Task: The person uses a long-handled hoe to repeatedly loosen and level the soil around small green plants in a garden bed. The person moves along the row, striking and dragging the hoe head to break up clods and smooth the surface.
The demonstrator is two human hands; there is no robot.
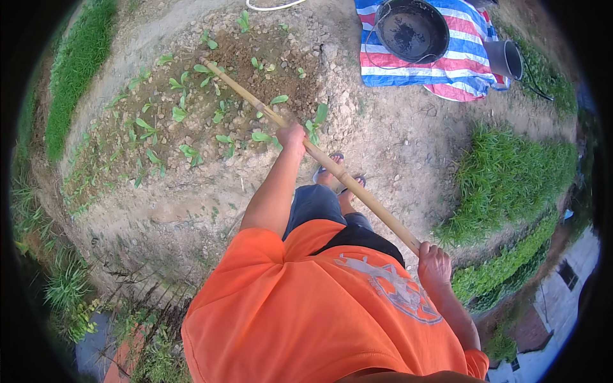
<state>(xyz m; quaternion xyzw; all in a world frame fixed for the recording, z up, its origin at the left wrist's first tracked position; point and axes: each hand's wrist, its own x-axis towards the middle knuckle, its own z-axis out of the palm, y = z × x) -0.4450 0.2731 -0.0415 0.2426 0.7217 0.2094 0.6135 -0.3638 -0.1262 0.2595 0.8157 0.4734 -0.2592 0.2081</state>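
Note:
A long bamboo pole slants across my front, from my right side down to the planted bed at the upper left. My left hand is closed around its middle, arm stretched out over the bed's near edge. Close to my right hip, my right hand grips the pole's upper end. The far end reaches the soil among leafy green seedlings; whether a tool head sits there I cannot tell. Darker, loosened soil lies just right of that far end.
A striped red, white and blue sheet lies at the upper right, bearing a wide black bucket. Beside it a smaller dark bucket is tilted over. Dense grassy plants grow at the right, more grass at the far left.

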